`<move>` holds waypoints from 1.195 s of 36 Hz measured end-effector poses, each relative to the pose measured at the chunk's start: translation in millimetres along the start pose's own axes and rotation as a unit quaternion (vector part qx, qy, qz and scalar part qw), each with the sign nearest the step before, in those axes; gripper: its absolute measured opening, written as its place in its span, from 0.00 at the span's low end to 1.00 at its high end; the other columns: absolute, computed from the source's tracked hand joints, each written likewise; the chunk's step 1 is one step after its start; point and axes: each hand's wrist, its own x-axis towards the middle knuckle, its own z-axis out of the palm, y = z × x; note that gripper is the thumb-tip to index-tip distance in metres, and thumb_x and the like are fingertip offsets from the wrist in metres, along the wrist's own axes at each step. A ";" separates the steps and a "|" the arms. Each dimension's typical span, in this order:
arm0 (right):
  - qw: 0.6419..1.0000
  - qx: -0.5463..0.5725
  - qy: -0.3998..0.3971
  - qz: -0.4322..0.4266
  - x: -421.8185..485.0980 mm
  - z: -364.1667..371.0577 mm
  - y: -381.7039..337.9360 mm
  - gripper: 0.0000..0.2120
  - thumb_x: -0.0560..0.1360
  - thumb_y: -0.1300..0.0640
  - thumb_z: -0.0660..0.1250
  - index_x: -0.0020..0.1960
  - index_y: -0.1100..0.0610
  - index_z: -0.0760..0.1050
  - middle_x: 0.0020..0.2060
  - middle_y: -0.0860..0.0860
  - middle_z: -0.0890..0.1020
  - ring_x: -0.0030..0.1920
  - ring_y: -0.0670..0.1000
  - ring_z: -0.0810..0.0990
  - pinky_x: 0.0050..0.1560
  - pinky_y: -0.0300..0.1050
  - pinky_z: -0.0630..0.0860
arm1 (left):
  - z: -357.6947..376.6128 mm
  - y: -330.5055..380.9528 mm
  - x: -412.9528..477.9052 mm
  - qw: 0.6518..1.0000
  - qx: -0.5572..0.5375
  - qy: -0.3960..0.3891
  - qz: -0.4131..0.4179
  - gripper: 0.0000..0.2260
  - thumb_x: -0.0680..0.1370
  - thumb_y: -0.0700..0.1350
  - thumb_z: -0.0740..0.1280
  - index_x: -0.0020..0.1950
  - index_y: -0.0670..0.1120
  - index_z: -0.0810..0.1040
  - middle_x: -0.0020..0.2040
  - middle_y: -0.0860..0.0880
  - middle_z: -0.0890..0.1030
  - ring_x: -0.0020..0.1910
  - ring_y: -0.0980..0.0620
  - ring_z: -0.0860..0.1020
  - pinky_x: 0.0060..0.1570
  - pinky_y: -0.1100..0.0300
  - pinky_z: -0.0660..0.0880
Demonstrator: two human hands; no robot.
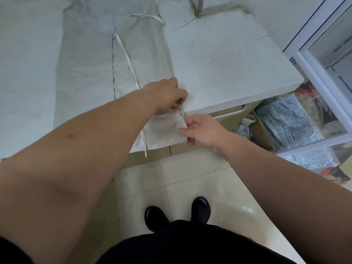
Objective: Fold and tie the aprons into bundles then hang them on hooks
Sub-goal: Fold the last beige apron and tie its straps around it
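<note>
A white apron [144, 60] lies folded lengthwise on the pale countertop [228, 60], its near end hanging over the front edge. A thin white strap [127, 56] runs down across it and dangles below the edge. My left hand [167, 96] sits at the counter's edge with its fingers curled on the strap and cloth. My right hand [202, 130] pinches the right corner of the hanging end between thumb and fingers. A second white apron [83, 73] lies flat to the left, partly under my left forearm.
The counter ends at the right, with a cracked surface. Below and right stand a cardboard box [264, 134] with silver foil wrapping and a white-framed glass door [323, 60]. Tiled floor and my dark shoes [177, 212] lie beneath.
</note>
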 end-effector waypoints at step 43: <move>0.813 -0.552 0.058 -0.174 46.6 12.5 -70.6 0.26 0.81 0.48 0.50 0.76 0.56 0.53 0.74 0.53 0.59 0.72 0.58 0.58 0.74 0.57 0.49 | 22.3 -54.3 -90.1 0.952 -0.087 0.105 -0.273 0.18 0.82 0.57 0.53 0.69 0.56 0.72 0.73 0.53 0.67 0.74 0.48 0.58 0.72 0.46 0.50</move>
